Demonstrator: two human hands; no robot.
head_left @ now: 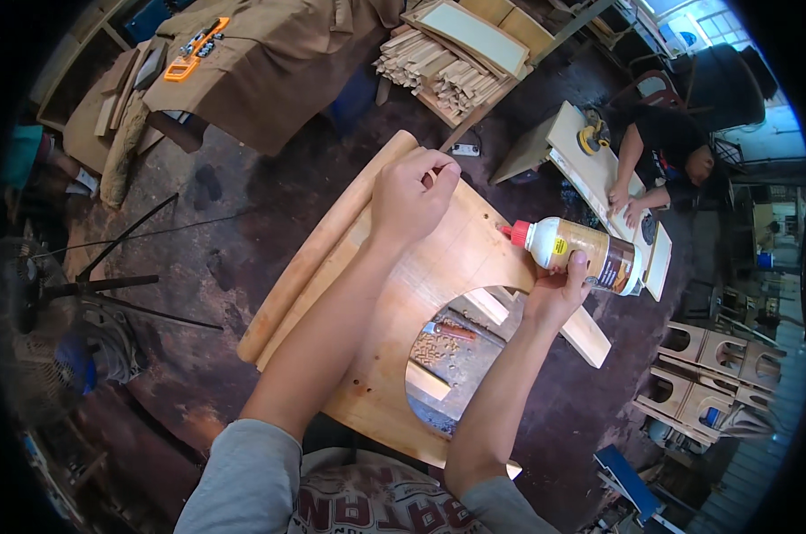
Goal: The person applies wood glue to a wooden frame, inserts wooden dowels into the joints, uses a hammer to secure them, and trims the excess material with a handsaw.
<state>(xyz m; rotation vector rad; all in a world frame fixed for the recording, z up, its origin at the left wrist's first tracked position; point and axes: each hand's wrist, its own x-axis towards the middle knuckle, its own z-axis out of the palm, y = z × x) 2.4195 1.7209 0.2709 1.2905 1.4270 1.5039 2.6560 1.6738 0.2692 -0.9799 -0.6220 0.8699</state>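
White plastic bottle (592,245), right of centre, clasped in right hand (556,295), thumb in front; probably light, squeezable (best held mid-body). Over wooden panel (447,258), left hand (412,198) in loose fist, contents unclear.

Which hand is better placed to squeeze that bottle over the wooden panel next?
Probably the right hand: it holds the squeeze bottle, whose red cap points left across the wooden panel. The left hand, fingers curled, is apart from the bottle.

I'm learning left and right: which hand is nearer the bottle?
Right. The right hand holds the bottle; the left hand is apart from it, farther left, over the wooden board.
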